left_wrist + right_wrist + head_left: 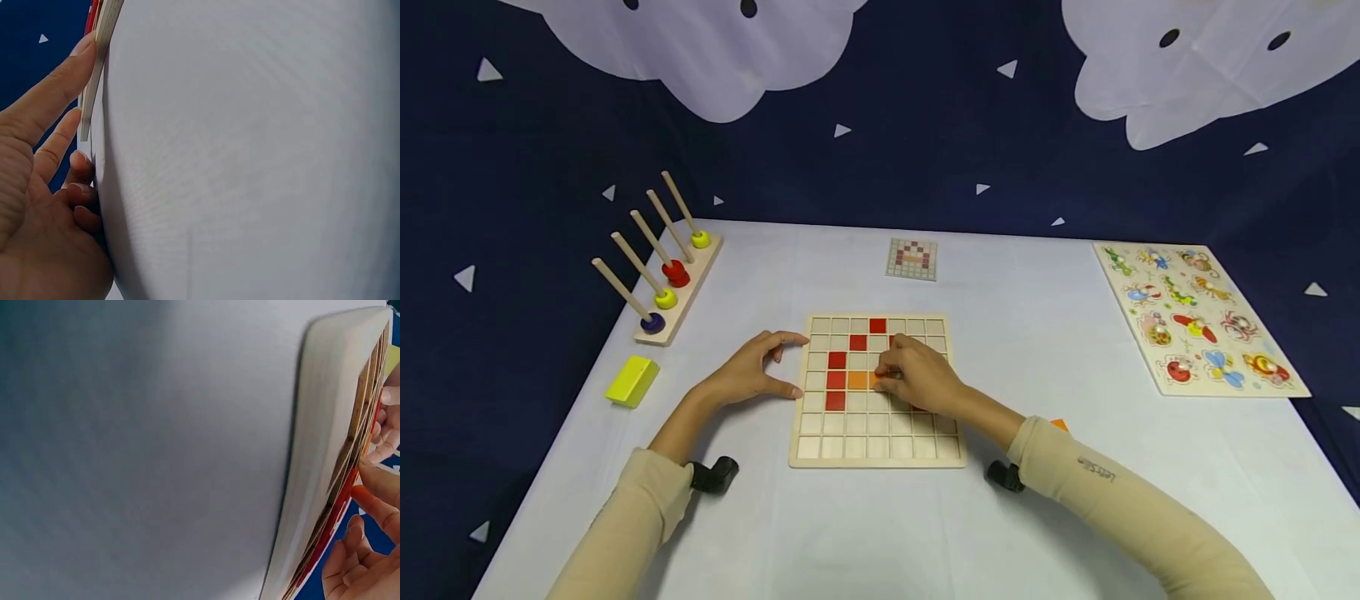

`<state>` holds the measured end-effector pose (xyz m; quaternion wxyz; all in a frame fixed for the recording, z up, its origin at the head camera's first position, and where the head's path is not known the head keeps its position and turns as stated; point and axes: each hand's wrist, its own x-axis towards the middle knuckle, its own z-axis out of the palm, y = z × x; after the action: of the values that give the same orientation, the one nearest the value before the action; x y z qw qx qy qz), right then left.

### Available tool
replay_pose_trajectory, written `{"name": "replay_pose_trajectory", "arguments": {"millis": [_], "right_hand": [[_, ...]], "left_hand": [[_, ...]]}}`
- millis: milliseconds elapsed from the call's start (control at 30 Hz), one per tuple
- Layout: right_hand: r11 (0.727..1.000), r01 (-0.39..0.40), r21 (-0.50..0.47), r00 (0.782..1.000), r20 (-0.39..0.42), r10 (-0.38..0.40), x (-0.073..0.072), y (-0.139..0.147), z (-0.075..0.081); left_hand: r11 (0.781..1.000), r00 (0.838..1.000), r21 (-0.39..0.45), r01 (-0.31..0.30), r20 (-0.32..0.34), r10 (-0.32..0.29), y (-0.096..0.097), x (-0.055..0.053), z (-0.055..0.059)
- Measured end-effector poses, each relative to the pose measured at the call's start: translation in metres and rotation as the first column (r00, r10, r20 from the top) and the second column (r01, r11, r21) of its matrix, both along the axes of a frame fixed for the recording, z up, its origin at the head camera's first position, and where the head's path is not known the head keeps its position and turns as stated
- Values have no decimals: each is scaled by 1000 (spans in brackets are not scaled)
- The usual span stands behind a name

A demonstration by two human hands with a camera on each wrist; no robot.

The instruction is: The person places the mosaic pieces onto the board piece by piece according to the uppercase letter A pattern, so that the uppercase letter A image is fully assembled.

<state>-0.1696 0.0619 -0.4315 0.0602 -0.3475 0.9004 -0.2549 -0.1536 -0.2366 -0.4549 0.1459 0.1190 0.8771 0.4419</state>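
Observation:
A wooden grid board lies flat on the white table, with several red tiles and an orange tile in its cells. Thumb and index finger of my left hand are spread apart, their tips against the board's left edge; the left wrist view shows the thumb at the board's side. Over the middle of the grid, my right hand pinches a second orange tile at the cell right of the first. Most of that tile is hidden by my fingers, and the hand covers part of the grid's right half.
Behind the board lies a small pattern card. A peg stacker with coloured beads stands at the left, a yellow block in front of it. An insect puzzle board lies at the right. Some orange shows behind my right sleeve.

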Motion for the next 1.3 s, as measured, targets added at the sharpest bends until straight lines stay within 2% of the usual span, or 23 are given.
{"name": "replay_pose_trajectory", "arguments": {"millis": [267,567,767,900,1100,1300], "right_hand": [[997,-31,78,999,32,28,2,17,13],[997,51,66,999,-7,-51,8,83,22],[982,175,75,983,49,-179,24,134,16],[973,222,65,971,73,-227,37,163,15],[965,259,39,965,21,-260,54,194,13],[950,304,68,952,1,-305,67,215,10]], "left_hand": [[1000,1000,6,-1,10,1,1,1,2],[1000,1000,-18,-7,0,7,0,-1,2],[1000,1000,-16,-10,3,10,1,-1,0],[1000,1000,-4,-6,10,6,1,0,-1],[1000,1000,-10,-18,22,18,0,0,0],[1000,999,-15,-21,31,21,2,1,2]]}}
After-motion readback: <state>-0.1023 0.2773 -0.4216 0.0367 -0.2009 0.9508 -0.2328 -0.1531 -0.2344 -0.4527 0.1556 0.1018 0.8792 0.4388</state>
